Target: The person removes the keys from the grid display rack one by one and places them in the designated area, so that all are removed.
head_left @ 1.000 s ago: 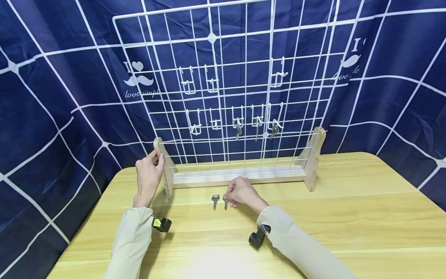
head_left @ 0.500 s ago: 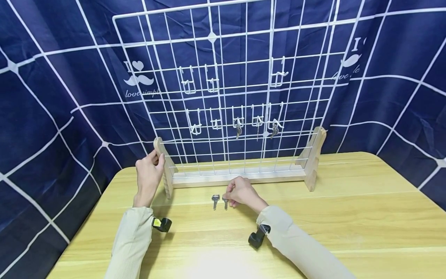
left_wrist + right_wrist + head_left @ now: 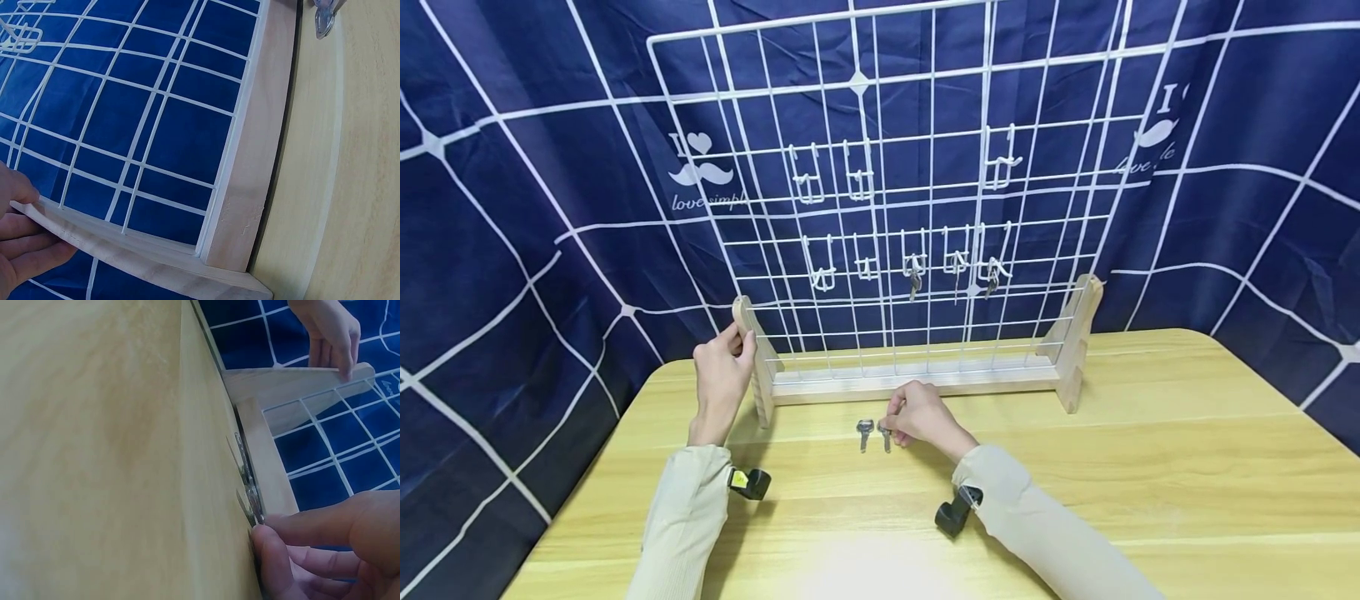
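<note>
Navy curtain [image 3: 572, 158] w/ white grid lines & moustache prints covers the back and both sides of the head view; yellow wood-grain desk [image 3: 1187, 467] fills most of the lower half, glare patch at bottom ctr. White wire grid [image 3: 932, 134], set in a wooden stand [image 3: 992, 385], runs from mid-frame to the top edge. White hooks [image 3: 807, 177] sit on it in 2 rows; 3 in the lower row, right of ctr, carry hanging keys [image 3: 915, 287], blades down.

Two loose keys at frame ctr, just below the stand's front bar: left key [image 3: 865, 427] on the desk, right key [image 3: 886, 437] close beside it, small gap btwn. Both have heads twd top of frame, blades twd bottom; long axes approx vertical & nearly parallel.

Hands: R hand [image 3: 922, 417] pinches the right key's head btwn thumb & index finger, other fingers bent in. L hand [image 3: 722, 371], left of ctr, pinches the upper end of the left upright [image 3: 762, 375], thumb on one face, fingers on the other. Black wrist cams [image 3: 951, 518] sit at both sleeve cuffs.
</note>
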The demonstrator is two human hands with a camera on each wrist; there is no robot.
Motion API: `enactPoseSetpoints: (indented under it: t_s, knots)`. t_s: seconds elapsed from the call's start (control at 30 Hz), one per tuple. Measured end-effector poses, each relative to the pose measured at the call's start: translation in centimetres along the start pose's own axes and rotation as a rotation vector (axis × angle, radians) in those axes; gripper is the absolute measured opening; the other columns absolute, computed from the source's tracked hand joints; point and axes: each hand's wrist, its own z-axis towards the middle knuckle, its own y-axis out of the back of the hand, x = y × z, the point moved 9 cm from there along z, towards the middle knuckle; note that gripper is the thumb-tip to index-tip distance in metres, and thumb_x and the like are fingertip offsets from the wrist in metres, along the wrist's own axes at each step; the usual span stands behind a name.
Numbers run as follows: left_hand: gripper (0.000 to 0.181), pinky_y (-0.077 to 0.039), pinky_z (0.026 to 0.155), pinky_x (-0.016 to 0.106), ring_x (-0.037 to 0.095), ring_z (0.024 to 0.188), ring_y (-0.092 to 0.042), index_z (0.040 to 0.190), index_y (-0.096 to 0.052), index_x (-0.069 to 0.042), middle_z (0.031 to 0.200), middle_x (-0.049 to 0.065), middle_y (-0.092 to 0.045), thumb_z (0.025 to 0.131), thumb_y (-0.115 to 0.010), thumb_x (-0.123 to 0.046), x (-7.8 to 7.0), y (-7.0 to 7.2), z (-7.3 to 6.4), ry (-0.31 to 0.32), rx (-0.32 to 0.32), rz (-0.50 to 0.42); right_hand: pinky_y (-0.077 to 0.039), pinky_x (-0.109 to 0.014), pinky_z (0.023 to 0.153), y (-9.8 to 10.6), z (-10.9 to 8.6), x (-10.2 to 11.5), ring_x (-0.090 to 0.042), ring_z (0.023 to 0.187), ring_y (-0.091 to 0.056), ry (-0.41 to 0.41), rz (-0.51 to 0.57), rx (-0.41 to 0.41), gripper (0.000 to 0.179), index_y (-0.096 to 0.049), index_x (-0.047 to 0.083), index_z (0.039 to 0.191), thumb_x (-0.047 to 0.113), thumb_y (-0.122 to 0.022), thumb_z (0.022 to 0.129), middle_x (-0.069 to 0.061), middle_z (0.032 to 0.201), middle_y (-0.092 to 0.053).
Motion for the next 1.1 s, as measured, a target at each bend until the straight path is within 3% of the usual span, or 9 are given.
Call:
enactPoseSetpoints:
  t_s: [0.33, 0.6, 1.1]
  knots:
    - [0.013, -0.062, 0.072, 0.064, 0.049, 0.079, -0.078, 0.099, -0.074, 0.016, 0.085, 0.029, -0.076, 0.096, -0.064, 0.009, 0.03, -0.09, -0.05, 0.000, 0.008, 0.002, -0.060, -0.027, 0.054, 0.09, -0.07, -0.05, -0.011, 0.048, -0.061, 0.010, 0.006, -0.004, 0.019, -0.067, -0.002, 0.080, -0.010, -0.080, 0.092, -0.012, 0.065, -0.069]
    - [0.013, -0.061, 0.070, 0.064, 0.049, 0.076, -0.078, 0.093, -0.073, 0.014, 0.083, 0.028, -0.076, 0.095, -0.062, 0.007, 0.01, -0.05, -0.04, -0.018, 0.001, 0.014, -0.061, -0.028, 0.056, -0.25, -0.35, -0.12, -0.011, 0.049, -0.063, -0.029, 0.064, 0.050, 0.008, -0.068, -0.007, 0.094, -0.011, -0.075, 0.095, -0.016, 0.070, -0.071]
    - [0.015, -0.061, 0.072, 0.063, 0.049, 0.078, -0.078, 0.102, -0.075, 0.017, 0.085, 0.029, -0.075, 0.095, -0.064, 0.008, 0.05, -0.03, -0.08, -0.004, -0.003, -0.001, -0.062, -0.028, 0.057, -0.27, -0.24, -0.21, -0.013, 0.051, -0.066, -0.039, 0.064, 0.065, 0.006, -0.069, -0.007, 0.095, -0.010, -0.074, 0.096, -0.017, 0.071, -0.071]
